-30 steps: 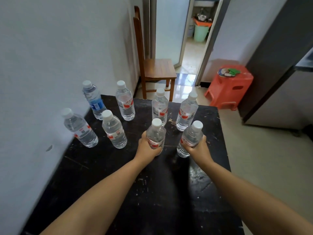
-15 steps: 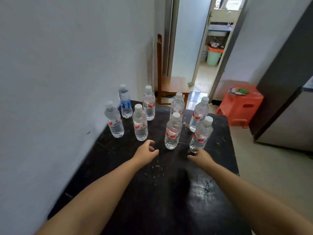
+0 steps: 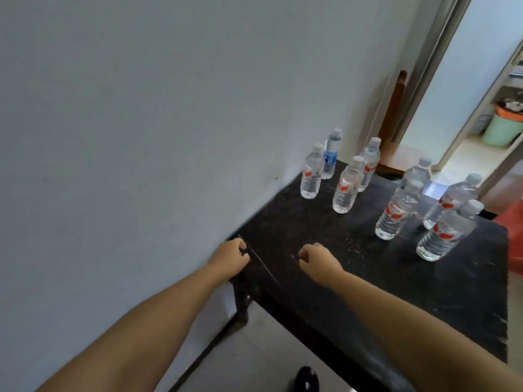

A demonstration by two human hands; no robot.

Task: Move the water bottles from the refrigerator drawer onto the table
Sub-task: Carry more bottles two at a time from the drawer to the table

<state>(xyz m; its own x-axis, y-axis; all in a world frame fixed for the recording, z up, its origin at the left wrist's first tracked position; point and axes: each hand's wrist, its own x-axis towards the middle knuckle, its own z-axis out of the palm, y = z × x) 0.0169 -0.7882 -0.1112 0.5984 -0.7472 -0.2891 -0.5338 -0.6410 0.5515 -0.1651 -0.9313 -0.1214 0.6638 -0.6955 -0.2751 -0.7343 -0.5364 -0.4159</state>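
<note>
Head view: eight water bottles [image 3: 344, 187] are stood toward the table's [image 3: 311, 239] far edge; left hand [image 3: 230, 257] and right hand [image 3: 318, 258], loosely curled, are seen empty. The refrigerator drawer is unseen.

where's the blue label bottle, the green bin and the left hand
blue label bottle [image 3: 330, 159], head view, on its blue label
green bin [image 3: 501, 132], head view, on its side wall
left hand [image 3: 230, 257], head view, on the back of the hand

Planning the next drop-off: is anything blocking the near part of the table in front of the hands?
Nothing visible. The left hand and right hand are empty, and the table just past them is bare. The eight bottles, the closest one included, all stand farther back.
</note>
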